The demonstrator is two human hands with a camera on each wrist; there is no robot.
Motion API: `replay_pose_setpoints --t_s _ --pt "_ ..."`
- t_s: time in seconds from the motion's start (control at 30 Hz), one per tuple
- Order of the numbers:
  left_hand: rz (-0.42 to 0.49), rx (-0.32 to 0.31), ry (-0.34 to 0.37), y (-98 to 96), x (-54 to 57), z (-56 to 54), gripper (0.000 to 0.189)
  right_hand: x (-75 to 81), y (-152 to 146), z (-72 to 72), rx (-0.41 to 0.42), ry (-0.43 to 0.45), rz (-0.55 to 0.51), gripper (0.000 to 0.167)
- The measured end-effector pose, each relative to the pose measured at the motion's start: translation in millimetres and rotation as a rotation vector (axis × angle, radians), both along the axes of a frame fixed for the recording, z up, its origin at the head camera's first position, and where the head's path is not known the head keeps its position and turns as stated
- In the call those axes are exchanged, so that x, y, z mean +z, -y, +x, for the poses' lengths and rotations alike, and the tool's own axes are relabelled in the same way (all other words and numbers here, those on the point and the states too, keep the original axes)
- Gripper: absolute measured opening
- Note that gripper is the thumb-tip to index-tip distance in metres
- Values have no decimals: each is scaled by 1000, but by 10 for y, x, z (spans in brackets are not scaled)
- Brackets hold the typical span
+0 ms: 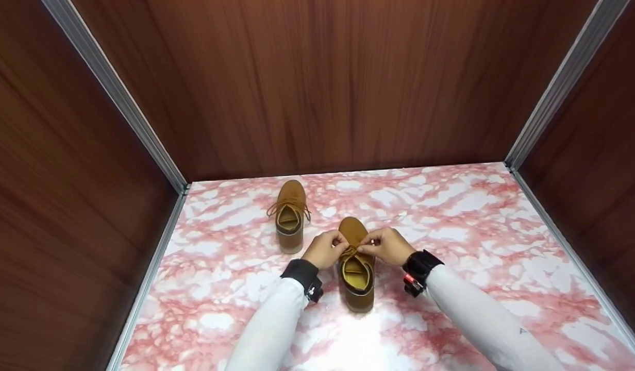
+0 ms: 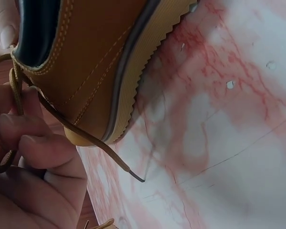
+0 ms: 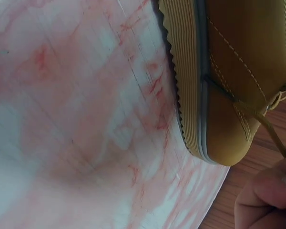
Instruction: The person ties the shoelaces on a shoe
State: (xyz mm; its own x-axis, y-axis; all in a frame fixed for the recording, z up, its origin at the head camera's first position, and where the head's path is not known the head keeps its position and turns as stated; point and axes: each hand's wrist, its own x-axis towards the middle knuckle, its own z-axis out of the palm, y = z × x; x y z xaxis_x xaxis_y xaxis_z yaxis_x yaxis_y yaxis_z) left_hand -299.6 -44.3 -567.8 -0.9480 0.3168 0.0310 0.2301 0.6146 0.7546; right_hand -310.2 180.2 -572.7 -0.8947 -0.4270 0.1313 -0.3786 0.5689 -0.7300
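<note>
A tan lace-up shoe (image 1: 353,228) stands upright on the table between both hands, toe pointing away. My left hand (image 1: 325,250) pinches a brown shoelace (image 2: 97,141) over the shoe's tongue; in the left wrist view the lace bends in a loop by the curled fingers, and one tipped end hangs free along the shoe's side. From the other side my right hand (image 1: 389,247) grips the lace between thumb and fingers, and the right wrist view has a lace end (image 3: 221,88) lying against the shoe's side. Fingers partly hide the knot area.
To the left and farther back stands the matching tan shoe (image 1: 291,191), its laces in a bow. Red-and-white marbled table surface (image 1: 477,232) lies beneath both. Dark wood panels (image 1: 322,93) with metal corner strips enclose the back and sides.
</note>
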Motion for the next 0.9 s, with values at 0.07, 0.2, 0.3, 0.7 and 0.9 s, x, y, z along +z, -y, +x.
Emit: replay_pose_setpoints --t_s 0.07,0.2,0.3,0.7,0.9 --pt "2 -1 0 1 -3 0 11 0 28 6 -12 -9 3 7" --pt "6 1 3 -3 -7 7 10 -2 87 20 -41 4 -6 7" --pt "9 0 4 -9 -10 10 11 -13 125 22 -40 -2 -8 6" --pt "50 -1 22 10 6 26 10 -17 202 39 12 -60 107 5" --pt "79 -9 89 28 29 56 12 -24 215 51 4 -110 183 7"
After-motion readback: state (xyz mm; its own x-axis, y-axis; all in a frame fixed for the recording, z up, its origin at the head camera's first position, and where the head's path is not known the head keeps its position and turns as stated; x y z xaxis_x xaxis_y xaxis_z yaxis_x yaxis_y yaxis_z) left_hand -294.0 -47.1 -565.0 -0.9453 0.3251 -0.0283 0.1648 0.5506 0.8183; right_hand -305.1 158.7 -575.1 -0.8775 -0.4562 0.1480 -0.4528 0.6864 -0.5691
